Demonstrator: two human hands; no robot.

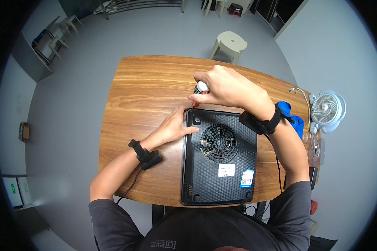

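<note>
Left hand (174,125) first, nearest to us: we see it lying flat and released, palm down on the counter (134,96), fingertips pressing the left edge of the black appliance (220,157) near its far left corner. That appliance lies upside down at the near edge of the counter, its round fan grille (218,142) facing up and two stickers near the close end. A black wrist strap (144,154) with a cable sits on the left forearm. Moving farther out, we find the right hand (226,88) clenched around a screwdriver (200,90) with a red, white and black handle, its tip pointing down just beyond the appliance's far left corner. Off to the right, blue cloth (293,119) lies on the counter, a small white fan (326,109) beside it. Farthest away, a pale plastic stool (229,44) stands on the grey floor.
</note>
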